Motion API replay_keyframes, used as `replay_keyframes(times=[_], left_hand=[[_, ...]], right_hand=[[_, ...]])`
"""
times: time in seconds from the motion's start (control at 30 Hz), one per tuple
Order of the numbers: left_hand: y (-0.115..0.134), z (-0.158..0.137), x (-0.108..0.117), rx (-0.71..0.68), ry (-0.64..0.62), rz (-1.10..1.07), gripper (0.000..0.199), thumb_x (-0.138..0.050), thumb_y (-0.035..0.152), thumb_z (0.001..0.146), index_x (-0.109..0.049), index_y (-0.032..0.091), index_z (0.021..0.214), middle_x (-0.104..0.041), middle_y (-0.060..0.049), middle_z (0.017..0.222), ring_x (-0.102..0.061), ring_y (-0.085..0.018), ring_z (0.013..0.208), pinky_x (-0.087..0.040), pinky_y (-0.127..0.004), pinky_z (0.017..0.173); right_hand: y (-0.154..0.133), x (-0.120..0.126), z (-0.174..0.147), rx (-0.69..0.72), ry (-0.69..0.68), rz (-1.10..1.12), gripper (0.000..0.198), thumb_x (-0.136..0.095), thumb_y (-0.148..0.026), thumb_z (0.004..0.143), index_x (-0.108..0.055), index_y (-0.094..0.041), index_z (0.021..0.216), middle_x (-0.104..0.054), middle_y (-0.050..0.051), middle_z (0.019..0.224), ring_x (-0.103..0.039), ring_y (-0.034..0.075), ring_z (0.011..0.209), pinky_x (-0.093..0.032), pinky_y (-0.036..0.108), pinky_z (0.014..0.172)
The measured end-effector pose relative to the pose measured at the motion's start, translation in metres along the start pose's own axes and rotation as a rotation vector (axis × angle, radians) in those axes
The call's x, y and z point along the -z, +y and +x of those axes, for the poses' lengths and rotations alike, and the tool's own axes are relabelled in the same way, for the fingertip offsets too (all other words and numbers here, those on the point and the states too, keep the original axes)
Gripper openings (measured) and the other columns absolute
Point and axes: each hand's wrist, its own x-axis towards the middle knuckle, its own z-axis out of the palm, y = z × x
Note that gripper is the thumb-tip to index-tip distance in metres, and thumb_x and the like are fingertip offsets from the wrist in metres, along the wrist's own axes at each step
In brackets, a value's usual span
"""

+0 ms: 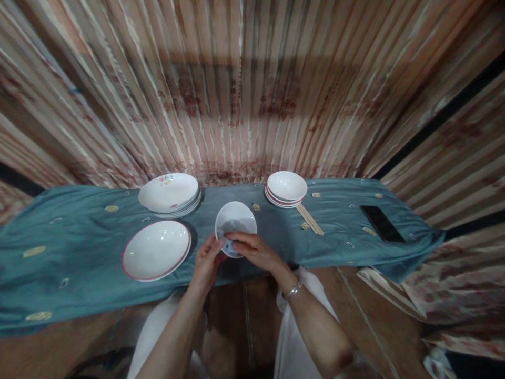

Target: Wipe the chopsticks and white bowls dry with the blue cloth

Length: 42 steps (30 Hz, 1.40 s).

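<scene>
A small white bowl (236, 217) is held tilted at the table's front edge, its inside facing me. My left hand (207, 259) is closed on its lower left rim, thumb on the inner side. My right hand (256, 250) grips the lower right, its fingers reaching across the inside of the bowl. A bluish patch shows beside the fingertips; whether it is a printed pattern or something separate is unclear. The underside of the bowl is hidden. A wide bowl with a red rim (155, 251) rests to the left of my hands.
Behind it stands a stack of floral plates (169, 192). At the back right are stacked small bowls (286, 187), with several wooden chopsticks (310, 219) beside them. A black phone (382, 223) lies farther right on the green tablecloth (335, 247). Patterned curtains (236, 105) hang behind.
</scene>
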Motion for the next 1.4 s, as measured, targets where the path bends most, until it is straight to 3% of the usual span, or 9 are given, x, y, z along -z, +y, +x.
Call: replay_keyframes(times=[0.17, 0.37, 0.5, 0.67, 0.83, 0.97, 1.13, 1.3, 1.4], left_hand=[[0.005, -0.001, 0.003, -0.024, 0.041, 0.023, 0.055, -0.084, 0.039, 0.053, -0.070, 0.014, 0.099, -0.073, -0.009, 0.094, -0.067, -0.021, 0.078, -0.054, -0.030, 0.065], [-0.001, 0.001, 0.001, -0.007, 0.064, 0.013, 0.061, -0.085, 0.037, 0.050, -0.068, 0.013, 0.103, -0.072, -0.011, 0.101, -0.067, -0.026, 0.085, -0.055, -0.031, 0.065], [-0.007, 0.000, -0.002, 0.014, -0.022, 0.004, 0.057, -0.082, 0.039, 0.056, -0.069, 0.014, 0.106, -0.072, -0.012, 0.102, -0.067, -0.028, 0.090, -0.056, -0.034, 0.069], [-0.010, -0.001, -0.004, 0.030, -0.024, -0.003, 0.057, -0.081, 0.038, 0.057, -0.069, 0.015, 0.107, -0.071, -0.012, 0.106, -0.066, -0.028, 0.093, -0.057, -0.035, 0.071], [-0.008, -0.001, 0.000, 0.033, -0.032, -0.019, 0.054, -0.081, 0.038, 0.058, -0.069, 0.015, 0.106, -0.071, -0.010, 0.103, -0.066, -0.022, 0.085, -0.057, -0.032, 0.069], [-0.004, -0.002, 0.002, 0.031, -0.015, -0.012, 0.055, -0.083, 0.038, 0.057, -0.070, 0.013, 0.104, -0.072, -0.009, 0.092, -0.065, -0.020, 0.075, -0.056, -0.033, 0.066], [-0.001, -0.001, 0.004, 0.005, 0.021, 0.005, 0.058, -0.085, 0.039, 0.051, -0.070, 0.012, 0.100, -0.073, -0.010, 0.089, -0.066, -0.021, 0.074, -0.054, -0.030, 0.061], [-0.001, 0.000, 0.002, -0.002, 0.098, 0.027, 0.067, -0.087, 0.036, 0.044, -0.068, 0.013, 0.104, -0.073, -0.011, 0.097, -0.067, -0.024, 0.081, -0.054, -0.031, 0.064], [-0.002, -0.002, -0.002, 0.007, 0.081, 0.050, 0.070, -0.087, 0.038, 0.043, -0.068, 0.013, 0.105, -0.072, -0.012, 0.100, -0.067, -0.028, 0.088, -0.054, -0.033, 0.068]], right_hand=[[0.001, 0.008, -0.006, 0.015, 0.023, -0.278, 0.017, -0.058, -0.020, 0.079, -0.070, -0.020, 0.092, -0.071, 0.002, 0.093, -0.064, 0.016, 0.084, -0.048, 0.028, 0.080], [0.012, 0.014, -0.006, 0.095, 0.225, -0.625, 0.029, -0.051, -0.013, 0.082, -0.067, -0.022, 0.104, -0.067, 0.008, 0.113, -0.058, 0.022, 0.109, -0.041, 0.039, 0.101], [0.018, 0.011, -0.001, 0.111, 0.328, -0.614, 0.041, -0.045, -0.022, 0.090, -0.055, -0.018, 0.129, -0.052, 0.012, 0.138, -0.043, 0.022, 0.131, -0.030, 0.041, 0.113], [0.015, 0.002, 0.001, 0.103, 0.244, -0.441, 0.051, -0.042, -0.026, 0.092, -0.040, -0.021, 0.143, -0.035, 0.007, 0.152, -0.028, 0.019, 0.142, -0.022, 0.039, 0.118], [0.009, -0.003, 0.002, 0.109, 0.123, -0.247, 0.042, -0.045, -0.025, 0.090, -0.055, -0.023, 0.131, -0.048, 0.005, 0.144, -0.041, 0.018, 0.135, -0.029, 0.036, 0.114], [0.004, -0.001, 0.000, 0.064, 0.027, -0.150, 0.034, -0.048, -0.017, 0.084, -0.066, -0.022, 0.112, -0.066, 0.004, 0.120, -0.060, 0.018, 0.111, -0.044, 0.032, 0.099], [0.001, 0.005, -0.007, 0.022, 0.007, -0.324, 0.030, -0.046, -0.008, 0.078, -0.070, -0.019, 0.091, -0.071, 0.001, 0.089, -0.064, 0.014, 0.082, -0.048, 0.026, 0.079], [0.008, 0.008, -0.010, 0.057, 0.134, -0.634, 0.026, -0.047, -0.010, 0.081, -0.069, -0.019, 0.093, -0.071, 0.006, 0.094, -0.064, 0.019, 0.092, -0.047, 0.032, 0.089], [0.014, 0.006, -0.007, 0.103, 0.283, -0.579, 0.029, -0.046, -0.018, 0.087, -0.064, -0.019, 0.110, -0.067, 0.010, 0.115, -0.058, 0.021, 0.113, -0.041, 0.038, 0.102]])
